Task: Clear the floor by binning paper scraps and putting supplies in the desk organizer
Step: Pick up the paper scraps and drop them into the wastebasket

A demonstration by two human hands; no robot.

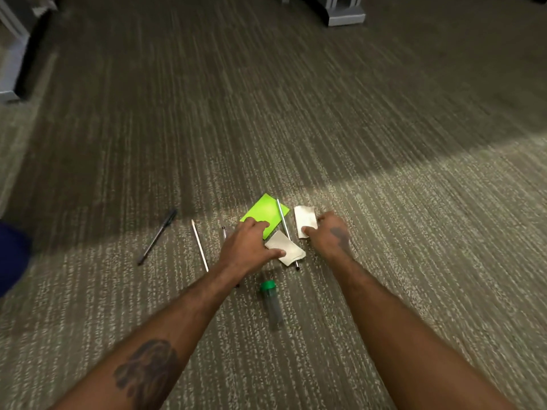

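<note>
On the carpet lie a bright green paper (pixel 266 213), a white paper scrap (pixel 288 251) below it, and a second white scrap (pixel 305 218) to the right. A silver pencil (pixel 282 220) crosses the green paper. My left hand (pixel 247 250) rests over the green paper's lower edge, its thumb touching the lower white scrap. My right hand (pixel 330 235) has its fingers on the right scrap's edge. A clear tube with a green cap (pixel 270 303) lies nearer me. A black pen (pixel 158 236) and a thin white stick (pixel 199 245) lie to the left.
Grey furniture bases stand at the far top right (pixel 344 10) and at the left edge (pixel 11 54). A dark blue shape (pixel 11 258) shows at the left border. Striped carpet surrounds the items.
</note>
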